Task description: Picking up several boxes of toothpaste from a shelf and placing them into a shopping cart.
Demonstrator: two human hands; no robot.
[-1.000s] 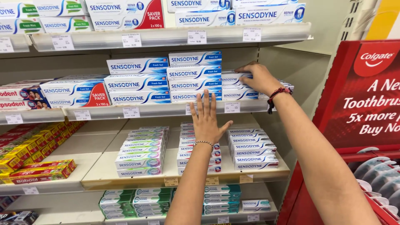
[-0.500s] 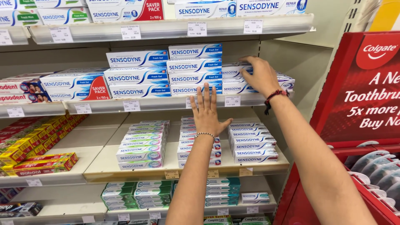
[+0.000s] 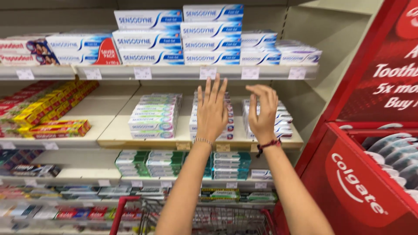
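Both my arms reach up and forward toward the shelves. My left hand [image 3: 212,111] is raised flat, back toward me, fingers straight and spread a little, holding nothing; a thin bracelet [image 3: 203,141] sits at its wrist. My right hand [image 3: 262,114] is just beside it, fingers curled loosely downward and empty, with a dark red wristband [image 3: 268,145] below it. Both hands hover in front of the middle shelf [image 3: 174,142]; I cannot tell whether either one touches a box.

Behind my left hand stands a stack of pale toothpaste boxes [image 3: 193,122], and behind my right hand a second white stack [image 3: 283,117]. To the left is a greenish-white stack [image 3: 152,116]. On the shelf above, white and blue boxes [image 3: 212,34] are piled in rows, with small white price labels [image 3: 208,72] along the shelf edge. Far left lie yellow and red boxes [image 3: 56,128]. Lower down are green boxes [image 3: 150,162]. A red display stand [image 3: 365,174] with white lettering rises at my right, and a red-rimmed shopping cart [image 3: 196,215] is below my arms.
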